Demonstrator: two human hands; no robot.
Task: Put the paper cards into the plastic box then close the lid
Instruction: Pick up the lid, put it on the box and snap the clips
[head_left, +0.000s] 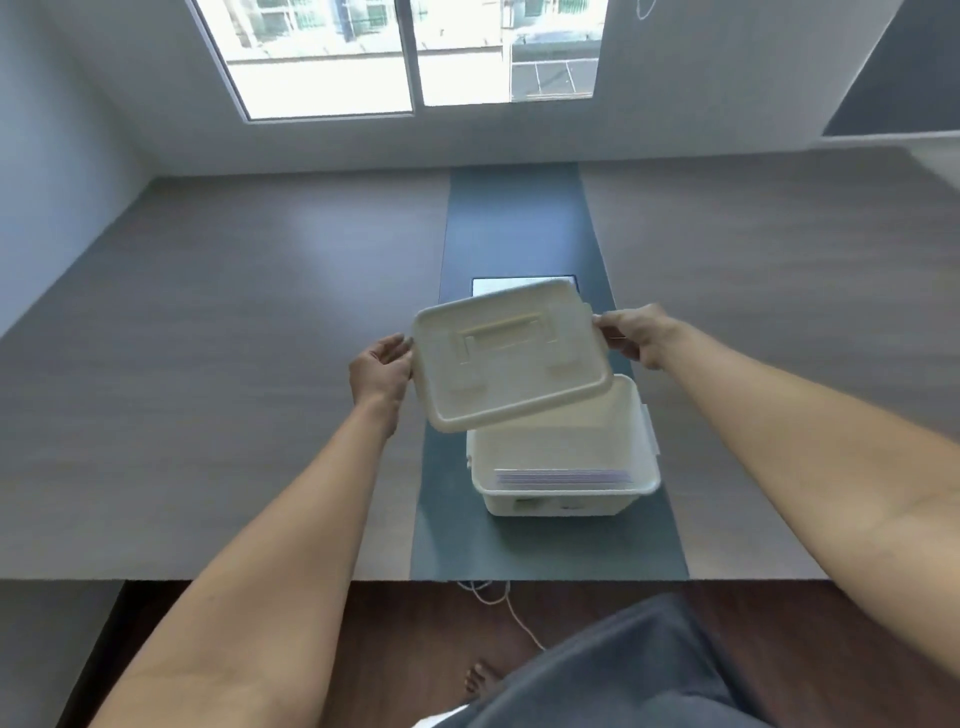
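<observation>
A white plastic box (563, 500) stands open on the dark runner near the table's front edge. A stack of paper cards (563, 476) lies flat inside it, partly hidden by the front wall. The white lid (511, 358), with a moulded handle on top, hangs tilted in the air above the box's far left part. My left hand (378, 370) grips the lid's left edge and my right hand (635, 332) grips its right edge.
The box sits on a grey-green runner (447, 525) laid across a wooden table (234, 364). A dark-framed flat white panel (519, 283) lies behind the lid. A white cord (511, 613) hangs below the table's front edge.
</observation>
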